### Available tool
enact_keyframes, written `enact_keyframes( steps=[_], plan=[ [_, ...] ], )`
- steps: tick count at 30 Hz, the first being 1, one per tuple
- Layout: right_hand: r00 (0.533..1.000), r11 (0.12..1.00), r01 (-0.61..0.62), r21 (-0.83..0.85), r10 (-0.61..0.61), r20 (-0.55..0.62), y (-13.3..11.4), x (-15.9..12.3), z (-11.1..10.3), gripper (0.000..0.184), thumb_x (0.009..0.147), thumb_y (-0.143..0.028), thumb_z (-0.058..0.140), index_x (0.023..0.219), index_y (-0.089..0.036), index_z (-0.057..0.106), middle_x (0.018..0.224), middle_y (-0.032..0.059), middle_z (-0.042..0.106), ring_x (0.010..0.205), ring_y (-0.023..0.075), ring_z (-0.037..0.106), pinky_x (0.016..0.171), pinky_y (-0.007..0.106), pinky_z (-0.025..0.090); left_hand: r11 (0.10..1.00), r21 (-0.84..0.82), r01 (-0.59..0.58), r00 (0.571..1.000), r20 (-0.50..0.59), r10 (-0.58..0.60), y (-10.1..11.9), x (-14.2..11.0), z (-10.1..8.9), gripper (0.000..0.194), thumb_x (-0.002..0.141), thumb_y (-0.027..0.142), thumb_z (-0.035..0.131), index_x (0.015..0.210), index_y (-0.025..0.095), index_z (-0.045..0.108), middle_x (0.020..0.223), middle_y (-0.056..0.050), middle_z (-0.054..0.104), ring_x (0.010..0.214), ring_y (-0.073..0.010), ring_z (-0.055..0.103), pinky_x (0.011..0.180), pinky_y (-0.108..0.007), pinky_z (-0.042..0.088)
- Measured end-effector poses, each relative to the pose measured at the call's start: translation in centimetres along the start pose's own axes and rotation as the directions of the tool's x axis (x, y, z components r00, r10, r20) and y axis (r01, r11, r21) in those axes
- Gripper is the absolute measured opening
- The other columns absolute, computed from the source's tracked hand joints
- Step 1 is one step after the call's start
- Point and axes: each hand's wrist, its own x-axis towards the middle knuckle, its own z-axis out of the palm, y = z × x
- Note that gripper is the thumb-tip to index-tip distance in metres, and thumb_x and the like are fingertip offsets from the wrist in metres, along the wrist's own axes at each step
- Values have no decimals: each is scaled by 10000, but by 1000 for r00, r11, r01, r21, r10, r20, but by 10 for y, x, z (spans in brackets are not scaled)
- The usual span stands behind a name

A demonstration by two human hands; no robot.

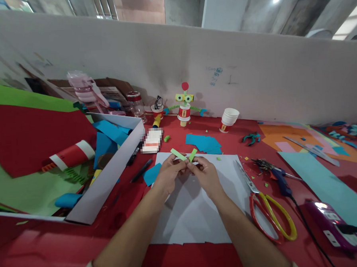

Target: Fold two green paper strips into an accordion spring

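Both hands meet over a white sheet (pixel 198 220) on the red table. My left hand (pixel 170 171) is closed, pinching a light green paper strip (pixel 177 154) that points up and left. My right hand (pixel 207 172) pinches a second green paper strip (pixel 193 154), angled up and right. The strips converge at the fingertips; whether they are joined there is hidden. Blue paper pieces (pixel 203 143) lie just beyond the hands, and a blue scrap (pixel 152 174) is beside my left wrist. Scissors (pixel 260 201) with red and yellow handles rest right of the sheet.
A paper-cup figure (pixel 183 111) with springy green arms stands near the wall. Stacked paper cups (pixel 229 119) are to its right. A glue gun (pixel 279 180), pliers (pixel 251 138) and a purple power strip (pixel 335 225) lie rightward. A white box (pixel 108 173) holds craft pieces at left.
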Motion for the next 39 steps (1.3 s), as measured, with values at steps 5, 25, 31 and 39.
enact_keyframes(
  steps=[5,25,31,39],
  plan=[
    [999,999,-34,37,35,-13,-8,-2,1,292,757,-429,619,968,-230,651,938,31,647,650,141,572,604,276,466,998,-2,-58,998,29,58,0,0,-2,374,556,261,801,863,186,603,656,32,614,635,-103,575,642,-231,427],
    [999,979,-44,198,40,25,-7,-1,2,167,761,-357,635,827,-205,616,714,-5,620,594,139,543,596,284,448,970,-176,-168,985,-3,170,-15,-8,15,399,590,270,754,756,225,395,586,84,477,510,-93,469,526,-256,400],
    [992,934,-115,338,93,80,-13,-2,0,202,755,-381,652,850,-204,627,701,-22,585,614,120,506,612,263,412,983,-154,-98,990,84,112,-12,-4,9,314,629,281,745,898,174,623,714,9,582,610,-108,499,601,-271,397],
    [973,864,-229,448,219,77,-21,1,-7,214,681,-365,698,754,-182,614,618,-29,530,522,90,411,500,234,312,982,84,-167,977,147,154,-9,-9,12,194,631,261,734,788,159,683,650,0,591,659,-145,527,657,-282,408]
  ],
)
